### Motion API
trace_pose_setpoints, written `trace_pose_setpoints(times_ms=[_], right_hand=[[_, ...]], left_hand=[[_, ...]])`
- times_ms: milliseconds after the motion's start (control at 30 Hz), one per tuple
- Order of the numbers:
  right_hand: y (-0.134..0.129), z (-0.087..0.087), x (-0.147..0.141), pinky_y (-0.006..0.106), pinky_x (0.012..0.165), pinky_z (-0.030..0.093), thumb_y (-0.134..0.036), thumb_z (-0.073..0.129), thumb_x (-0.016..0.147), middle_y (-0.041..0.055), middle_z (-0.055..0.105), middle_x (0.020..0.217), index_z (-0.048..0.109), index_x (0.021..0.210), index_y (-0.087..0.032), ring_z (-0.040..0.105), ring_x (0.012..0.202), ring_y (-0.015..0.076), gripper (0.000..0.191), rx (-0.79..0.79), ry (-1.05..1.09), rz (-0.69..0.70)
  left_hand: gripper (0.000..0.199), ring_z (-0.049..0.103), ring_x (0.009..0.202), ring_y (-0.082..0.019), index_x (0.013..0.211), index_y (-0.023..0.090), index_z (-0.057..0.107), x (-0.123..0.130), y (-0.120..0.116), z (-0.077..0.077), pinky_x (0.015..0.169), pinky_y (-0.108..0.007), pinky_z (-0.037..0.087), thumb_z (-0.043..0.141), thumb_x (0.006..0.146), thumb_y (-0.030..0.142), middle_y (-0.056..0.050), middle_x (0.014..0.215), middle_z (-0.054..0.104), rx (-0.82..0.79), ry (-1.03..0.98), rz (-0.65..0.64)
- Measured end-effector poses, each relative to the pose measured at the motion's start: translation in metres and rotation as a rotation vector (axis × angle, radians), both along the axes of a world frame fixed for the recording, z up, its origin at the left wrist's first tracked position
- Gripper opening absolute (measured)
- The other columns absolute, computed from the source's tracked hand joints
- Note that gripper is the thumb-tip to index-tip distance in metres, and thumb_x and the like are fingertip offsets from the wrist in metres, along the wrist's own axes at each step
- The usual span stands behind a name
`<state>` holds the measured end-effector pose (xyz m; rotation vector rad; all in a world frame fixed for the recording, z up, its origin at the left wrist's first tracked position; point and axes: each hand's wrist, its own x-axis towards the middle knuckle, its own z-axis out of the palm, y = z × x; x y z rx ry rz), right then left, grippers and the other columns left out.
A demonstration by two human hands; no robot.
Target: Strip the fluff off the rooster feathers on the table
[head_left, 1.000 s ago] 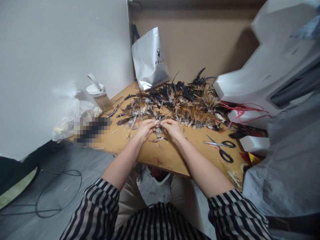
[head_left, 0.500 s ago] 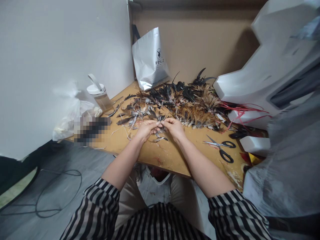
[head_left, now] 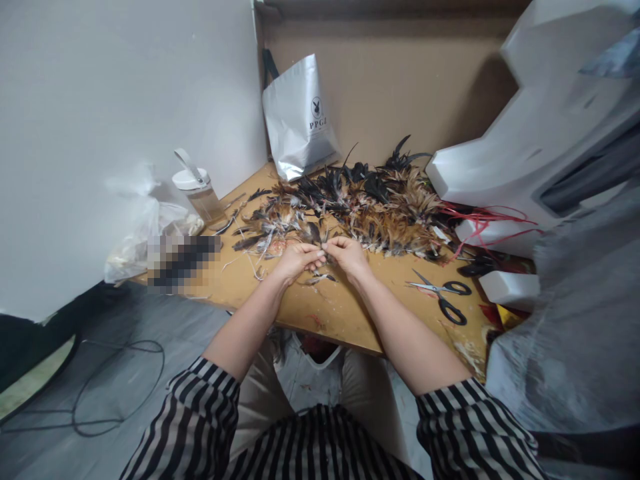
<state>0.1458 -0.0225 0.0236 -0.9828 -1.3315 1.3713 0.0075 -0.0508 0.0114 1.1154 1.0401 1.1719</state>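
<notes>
My left hand (head_left: pixel 301 261) and my right hand (head_left: pixel 347 255) meet over the middle of the wooden table, fingertips almost touching. Each one pinches at a small dark feather (head_left: pixel 314 232), whose tip sticks up between and beyond the fingers; the quill end is hidden. Behind my hands spreads a wide pile of brown and black feathers (head_left: pixel 385 223), many tied in bunches. A few loose feathers (head_left: pixel 323 279) lie on the wood just below my fingers. Scissors (head_left: pixel 440 291) with black handles rest spread apart to the right of my right hand.
A silver bag (head_left: pixel 299 120) stands at the back. On the left are a lidded drink cup (head_left: pixel 200 193) and a tied plastic bag (head_left: pixel 135 250). Red strings (head_left: pixel 487 223) hang by white foam pieces (head_left: pixel 510 290) at right. Below the table's front edge sits a white bin (head_left: pixel 320 360).
The feathers between my fingertips have shifted: a dark one now stands out more distinctly above my left fingers. Both hands stay pinched together in almost the same place.
</notes>
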Motion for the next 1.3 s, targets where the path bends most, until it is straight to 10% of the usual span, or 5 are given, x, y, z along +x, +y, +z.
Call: trace_pose_setpoints(times_ms=[300, 800, 1033, 1300], right_hand=[[0.001, 0.000, 0.006, 0.020, 0.045, 0.029, -0.040, 0.074, 0.053, -0.0039, 0.054, 0.050, 0.059, 0.065, -0.015, 0.042, 0.044, 0.0057, 0.032, -0.130, 0.110, 0.207], [-0.001, -0.002, -0.004, 0.019, 0.042, 0.028, -0.043, 0.073, 0.053, -0.0037, 0.054, 0.054, 0.063, 0.071, -0.015, 0.039, 0.045, 0.0051, 0.034, -0.132, 0.163, 0.022], [-0.007, 0.009, -0.002, 0.018, 0.035, 0.016, -0.055, 0.060, 0.066, -0.0029, 0.051, 0.055, 0.064, 0.084, -0.016, 0.025, 0.038, 0.0032, 0.043, -0.426, 0.257, 0.389], [-0.006, 0.011, 0.001, 0.018, 0.035, 0.015, -0.062, 0.048, 0.072, 0.0007, 0.056, 0.061, 0.063, 0.078, -0.015, 0.024, 0.038, 0.0036, 0.050, -0.454, 0.316, 0.488]], left_hand=[[0.024, 0.054, 0.051, -0.008, 0.073, 0.010, 0.068, 0.000, -0.002, 0.002, 0.047, -0.018, 0.040, 0.070, 0.062, 0.032, -0.006, 0.062, 0.063, 0.078, 0.027, -0.062], [0.028, 0.057, 0.057, -0.010, 0.076, 0.011, 0.067, -0.001, 0.002, 0.000, 0.049, -0.018, 0.042, 0.069, 0.063, 0.036, -0.008, 0.072, 0.066, 0.107, -0.029, 0.145], [0.023, 0.055, 0.062, -0.009, 0.066, 0.015, 0.063, -0.001, 0.004, 0.004, 0.056, -0.018, 0.041, 0.072, 0.059, 0.035, -0.001, 0.070, 0.064, 0.185, -0.080, 0.308], [0.023, 0.057, 0.065, -0.010, 0.072, 0.014, 0.066, 0.000, 0.002, 0.003, 0.059, -0.019, 0.042, 0.071, 0.060, 0.032, -0.003, 0.076, 0.066, 0.187, -0.069, 0.261]])
